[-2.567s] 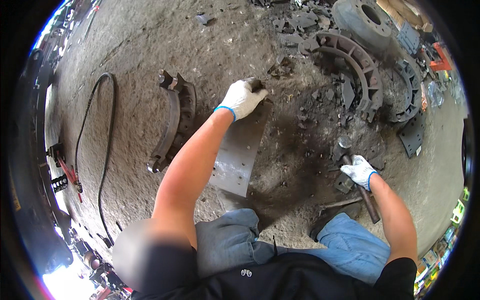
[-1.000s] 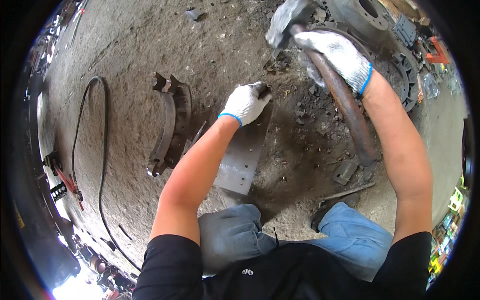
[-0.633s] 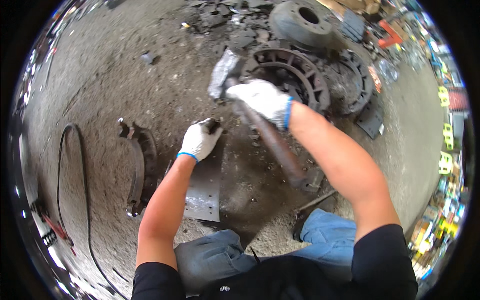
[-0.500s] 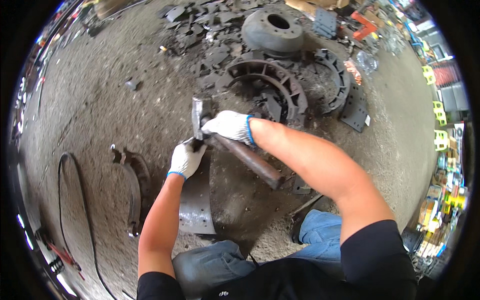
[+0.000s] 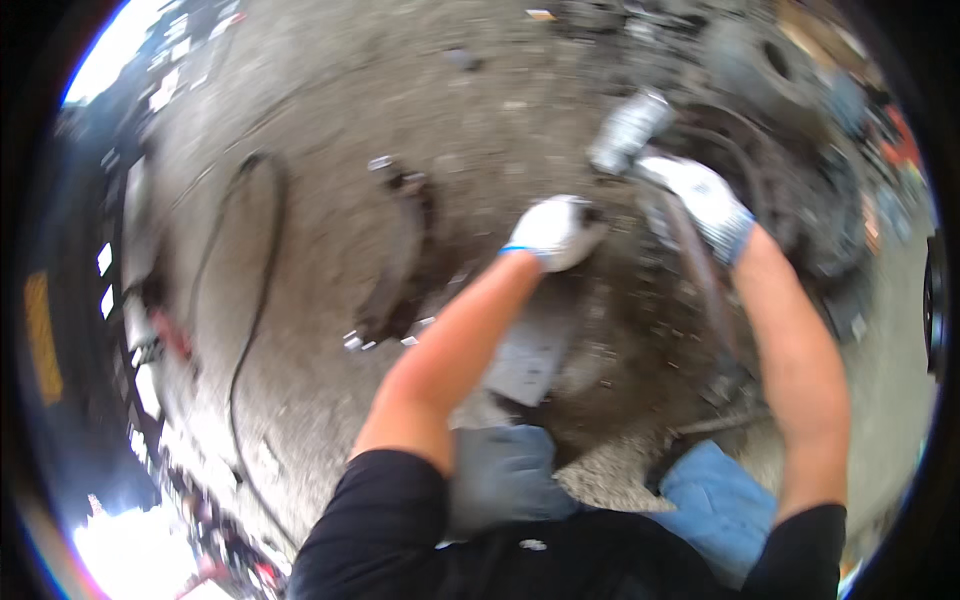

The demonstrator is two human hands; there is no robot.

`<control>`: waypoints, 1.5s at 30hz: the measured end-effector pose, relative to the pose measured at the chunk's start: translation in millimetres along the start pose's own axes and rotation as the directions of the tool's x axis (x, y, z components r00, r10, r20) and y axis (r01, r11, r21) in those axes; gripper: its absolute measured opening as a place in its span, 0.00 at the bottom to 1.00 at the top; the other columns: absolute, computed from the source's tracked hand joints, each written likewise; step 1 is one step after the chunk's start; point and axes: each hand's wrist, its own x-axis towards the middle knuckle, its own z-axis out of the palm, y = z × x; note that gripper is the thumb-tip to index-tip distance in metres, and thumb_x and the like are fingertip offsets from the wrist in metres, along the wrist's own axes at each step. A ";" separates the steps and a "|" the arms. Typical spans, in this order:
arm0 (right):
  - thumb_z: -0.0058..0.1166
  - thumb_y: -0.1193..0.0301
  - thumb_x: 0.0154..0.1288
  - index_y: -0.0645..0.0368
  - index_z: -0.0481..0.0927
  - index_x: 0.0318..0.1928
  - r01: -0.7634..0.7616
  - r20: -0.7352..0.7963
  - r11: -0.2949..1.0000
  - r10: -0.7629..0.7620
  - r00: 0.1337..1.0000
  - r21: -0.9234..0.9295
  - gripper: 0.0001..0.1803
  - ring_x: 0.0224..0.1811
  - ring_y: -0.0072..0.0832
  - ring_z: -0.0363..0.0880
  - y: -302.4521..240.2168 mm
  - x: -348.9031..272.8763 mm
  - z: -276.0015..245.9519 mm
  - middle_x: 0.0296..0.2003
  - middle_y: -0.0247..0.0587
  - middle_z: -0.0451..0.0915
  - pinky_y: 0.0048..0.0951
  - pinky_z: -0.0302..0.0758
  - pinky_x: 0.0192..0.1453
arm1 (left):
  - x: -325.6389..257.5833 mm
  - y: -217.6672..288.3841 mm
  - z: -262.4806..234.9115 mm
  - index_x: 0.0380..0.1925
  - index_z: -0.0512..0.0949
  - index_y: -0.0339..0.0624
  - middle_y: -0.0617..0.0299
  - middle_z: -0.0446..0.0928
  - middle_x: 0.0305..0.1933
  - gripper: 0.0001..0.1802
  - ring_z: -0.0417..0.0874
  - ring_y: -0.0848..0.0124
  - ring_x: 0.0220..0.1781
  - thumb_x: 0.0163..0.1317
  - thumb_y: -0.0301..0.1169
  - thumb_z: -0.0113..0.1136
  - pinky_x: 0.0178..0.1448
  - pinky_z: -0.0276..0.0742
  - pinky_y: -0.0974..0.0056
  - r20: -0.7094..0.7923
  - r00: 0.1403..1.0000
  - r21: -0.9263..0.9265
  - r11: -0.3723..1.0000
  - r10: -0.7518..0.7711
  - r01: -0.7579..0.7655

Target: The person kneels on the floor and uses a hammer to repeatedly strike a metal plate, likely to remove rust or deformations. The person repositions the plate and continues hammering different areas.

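My right hand, in a white knit glove, is closed round the handle of a heavy hammer, right below its metal head. The long handle slants down toward my body. To its left, my left hand, gloved the same way, has its fingers curled in; something dark shows at the fingertips, too blurred to name. A gap separates that hand from the hammer head. Below the left hand lies a pale, curved plate with small holes, on the ground near my knee.
A curved brake shoe lies to the left, beyond it a black hose. At the upper right are a grey drum, more curved shoes and dark broken pieces. A red tool is at the far left.
The view has swung left, so the scene sits further right and is blurred. My right hand and the hammer have moved away from my left hand; the hammer head has tilted.
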 end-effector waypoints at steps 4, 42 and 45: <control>0.63 0.56 0.71 0.59 0.84 0.43 -0.282 -0.458 0.758 -0.025 0.889 -0.588 0.17 0.17 0.24 0.76 16.2 19.6 24.3 0.23 0.33 0.80 0.27 0.74 0.20 | 3.2 -23.9 10.7 0.36 0.87 0.44 0.45 0.86 0.40 0.17 0.87 0.46 0.45 0.62 0.47 0.64 0.53 0.82 0.48 0.044 0.999 -0.024 1.000 0.016 -0.015; 0.58 0.57 0.74 0.58 0.81 0.48 0.077 -0.469 0.925 -0.259 0.845 -0.372 0.17 0.16 0.24 0.75 11.7 44.6 119.1 0.22 0.33 0.78 0.27 0.72 0.19 | -0.2 -109.9 3.6 0.54 0.85 0.39 0.52 0.89 0.47 0.19 0.87 0.68 0.48 0.70 0.39 0.65 0.57 0.80 0.61 -0.143 0.986 -0.380 0.925 -0.080 0.020; 0.64 0.60 0.71 0.56 0.81 0.37 -0.143 -0.382 0.875 -0.051 0.923 -0.462 0.13 0.15 0.27 0.78 14.1 71.6 94.0 0.22 0.37 0.82 0.28 0.74 0.17 | 1.1 -106.2 4.1 0.53 0.85 0.41 0.51 0.88 0.50 0.19 0.89 0.62 0.51 0.69 0.40 0.65 0.58 0.81 0.59 -0.147 0.988 -0.335 0.942 -0.055 0.002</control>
